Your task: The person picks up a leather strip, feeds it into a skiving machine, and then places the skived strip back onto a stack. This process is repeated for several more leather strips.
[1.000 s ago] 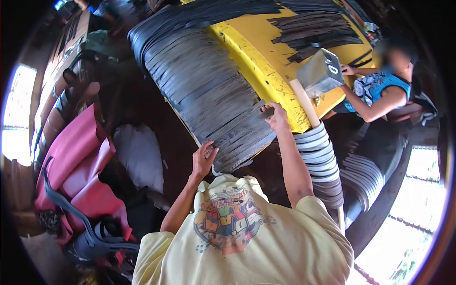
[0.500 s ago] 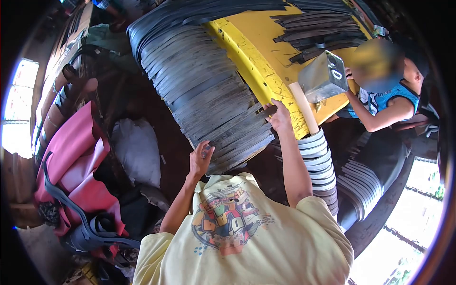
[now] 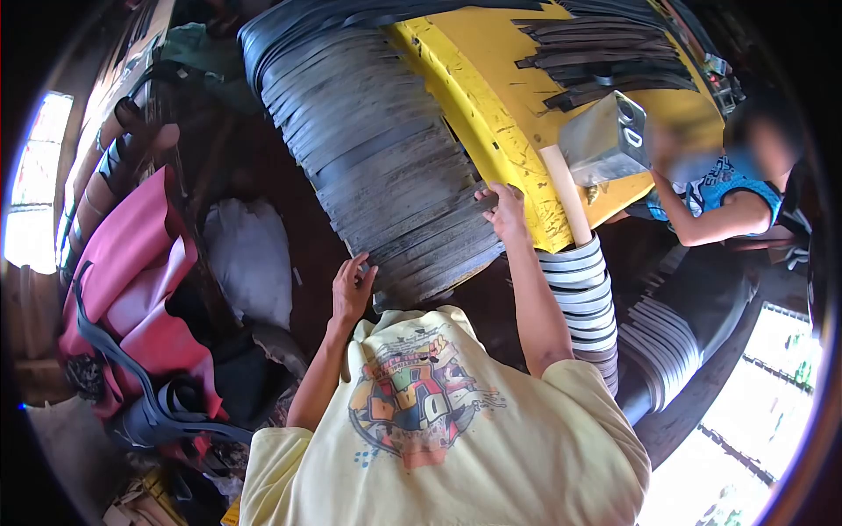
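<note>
Dark grey strips (image 3: 386,167) lie side by side across a long curved stack. My left hand (image 3: 353,287) is at the near left edge of this stack, its fingers slightly bent and apart, with nothing visible in them. At the right edge, beside a yellow panel (image 3: 491,131), my right hand (image 3: 507,212) has its thumb and fingers closed around a small dark piece, too small to make out. The strips run between my two hands.
A person (image 3: 724,206) sits at the right behind a metal box (image 3: 605,138) on the yellow surface. Pale rings (image 3: 574,280) wrap a column by my right forearm. Pink sheets (image 3: 132,254) and a white sack (image 3: 248,263) are at the left.
My left hand has moved slightly left and up at the strips' edge. My right hand has shifted a little left. The person at the right has turned their head.
</note>
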A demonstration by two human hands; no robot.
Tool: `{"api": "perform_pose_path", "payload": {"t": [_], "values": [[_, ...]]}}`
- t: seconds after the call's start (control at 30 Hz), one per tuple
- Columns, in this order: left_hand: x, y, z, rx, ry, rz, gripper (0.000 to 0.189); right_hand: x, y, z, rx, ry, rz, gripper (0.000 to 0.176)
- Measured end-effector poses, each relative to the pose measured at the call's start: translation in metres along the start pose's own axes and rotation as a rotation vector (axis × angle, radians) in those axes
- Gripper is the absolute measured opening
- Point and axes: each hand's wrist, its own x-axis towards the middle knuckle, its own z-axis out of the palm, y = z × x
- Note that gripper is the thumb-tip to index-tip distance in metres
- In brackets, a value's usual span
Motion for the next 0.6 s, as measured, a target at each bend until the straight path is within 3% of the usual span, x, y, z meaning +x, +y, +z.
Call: {"api": "perform_pose_path", "payload": {"t": [0.37, 0.57, 0.6], "values": [[-0.01, -0.02, 0.003, -0.017, 0.066, -0.005, 0.035, 0.023, 0.007, -0.012, -0.266, -0.079, -0.074, 0.026], [-0.013, -0.027, 0.009, -0.088, 0.072, -0.119, 0.033, 0.024, -0.006, -0.018, -0.359, 0.001, -0.04, 0.053], [-0.013, -0.031, 0.011, -0.221, 0.082, -0.197, 0.032, 0.031, -0.005, -0.023, -0.438, -0.026, -0.048, 0.06]]}}
